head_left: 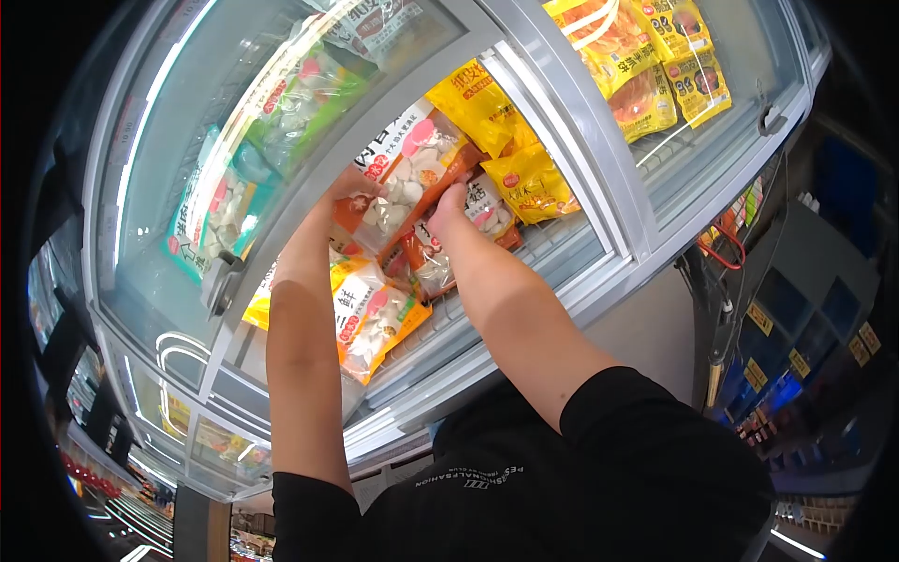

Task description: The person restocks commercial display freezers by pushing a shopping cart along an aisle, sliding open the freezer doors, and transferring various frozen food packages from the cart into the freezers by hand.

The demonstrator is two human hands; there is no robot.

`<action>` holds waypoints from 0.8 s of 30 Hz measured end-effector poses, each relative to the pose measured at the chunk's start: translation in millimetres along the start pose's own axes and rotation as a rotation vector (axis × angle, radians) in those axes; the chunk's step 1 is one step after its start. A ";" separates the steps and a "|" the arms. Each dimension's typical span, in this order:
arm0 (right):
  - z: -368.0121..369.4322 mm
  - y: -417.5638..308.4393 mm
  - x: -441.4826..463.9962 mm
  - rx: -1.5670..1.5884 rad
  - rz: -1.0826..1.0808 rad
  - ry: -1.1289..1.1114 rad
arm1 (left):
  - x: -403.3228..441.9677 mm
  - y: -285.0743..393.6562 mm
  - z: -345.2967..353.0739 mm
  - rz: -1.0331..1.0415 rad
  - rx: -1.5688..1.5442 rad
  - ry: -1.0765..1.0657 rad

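A brown-and-white bag of frozen dumplings [407, 192], with a clear window showing white dumplings, is tilted between my hands inside the open freezer section. My left hand [354, 184] grips its left edge, with the fingers partly hidden. My right hand [449, 208] holds its lower right edge, thumb on top. Just below lies another brown dumpling bag [489, 217], partly covered by my right hand and the held bag. A yellow-and-white dumpling bag [379, 318] rests nearer me, beside my left forearm.
Yellow bags [531, 183] lie to the right in the same opening. Sliding glass lids with a grey frame [646, 211] border it. Green dumpling bags [304, 108] sit under the left glass, and more yellow packs [646, 98] under the right. A lock [221, 281] sticks out on the left.
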State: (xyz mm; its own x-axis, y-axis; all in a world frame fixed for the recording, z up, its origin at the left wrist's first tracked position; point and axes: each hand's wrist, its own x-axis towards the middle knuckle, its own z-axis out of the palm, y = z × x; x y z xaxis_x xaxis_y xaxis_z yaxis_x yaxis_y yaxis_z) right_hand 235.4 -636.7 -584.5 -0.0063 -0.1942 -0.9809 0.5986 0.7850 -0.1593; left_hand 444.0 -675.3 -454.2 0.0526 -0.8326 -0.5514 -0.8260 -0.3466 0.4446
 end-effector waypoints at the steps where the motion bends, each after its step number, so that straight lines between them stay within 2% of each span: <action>1: -4.4 0.6 -4.0 0.040 -0.015 -0.003 | 0.0 -2.5 9.9 0.020 0.043 0.012; 3: -21.9 3.9 -0.2 0.109 -0.048 -0.013 | -6.3 7.7 16.3 0.018 0.074 -0.039; 6: -36.2 1.8 -0.4 0.173 -0.101 0.017 | -5.0 3.4 54.8 0.008 0.131 0.009; 7: -44.0 4.9 17.6 0.160 -0.100 0.007 | -5.1 4.2 53.9 -0.012 0.106 -0.040; 9: -48.1 10.7 32.6 0.177 -0.122 -0.082 | -7.7 -1.2 58.0 0.023 0.116 0.017; 12: -25.8 -0.7 -25.6 0.178 -0.076 -0.111 | -14.7 -2.3 51.4 0.065 0.089 0.061; 14: -26.4 2.3 -9.9 0.194 -0.042 -0.199 | -24.8 8.2 28.6 0.111 0.015 0.095; 18: -9.0 -0.3 -9.6 0.175 -0.066 -0.385 | -11.0 -14.2 25.4 0.035 -0.052 0.073; 19: -3.8 -0.5 -10.3 0.184 -0.070 -0.399 | -10.4 -8.4 16.9 -0.037 -0.150 -0.022; 22: 2.7 -2.8 -11.1 0.158 -0.061 -0.302 | 3.7 -19.7 25.3 -0.070 -0.146 -0.034; 24: 1.9 -3.7 -6.0 0.176 -0.022 -0.351 | 7.1 -18.0 24.3 -0.094 -0.148 -0.046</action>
State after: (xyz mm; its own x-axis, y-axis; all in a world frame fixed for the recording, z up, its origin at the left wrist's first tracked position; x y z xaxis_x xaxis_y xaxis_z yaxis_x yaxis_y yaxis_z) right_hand 234.8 -639.6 -577.9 0.2356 -0.4231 -0.8749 0.7301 0.6712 -0.1280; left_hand 445.6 -664.4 -483.3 0.0968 -0.7742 -0.6255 -0.7268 -0.4843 0.4870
